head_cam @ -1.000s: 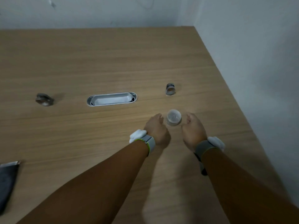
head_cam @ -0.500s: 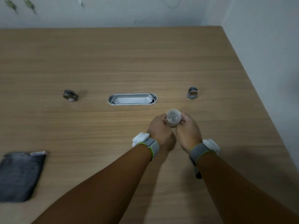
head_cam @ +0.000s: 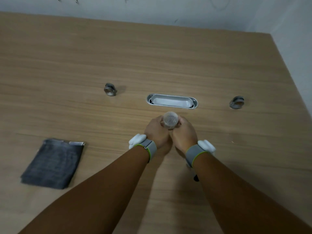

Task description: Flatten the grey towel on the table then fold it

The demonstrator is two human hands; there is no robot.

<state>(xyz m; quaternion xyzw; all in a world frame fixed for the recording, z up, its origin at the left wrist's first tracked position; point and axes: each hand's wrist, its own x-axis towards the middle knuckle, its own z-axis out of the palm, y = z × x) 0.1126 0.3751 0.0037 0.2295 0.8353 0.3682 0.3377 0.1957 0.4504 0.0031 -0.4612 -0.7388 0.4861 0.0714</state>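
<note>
The grey towel [head_cam: 53,163] lies folded into a small rectangle on the wooden table [head_cam: 152,56], at the lower left, with a pale label strip at its far edge. It is well to the left of both hands and untouched. My left hand [head_cam: 156,131] and my right hand [head_cam: 184,132] sit side by side near the table's middle. Both curl around a small clear round cup [head_cam: 170,119] held between them.
A silver oval cable grommet [head_cam: 172,101] is set into the table just beyond the cup. Two small round metal fittings stand on the table, one at the left [head_cam: 110,89] and one at the right [head_cam: 236,103]. White walls border the far and right edges.
Both hands have closed in on the clear cup from either side and now hold it. The view has swung left, bringing the whole folded towel into sight.
</note>
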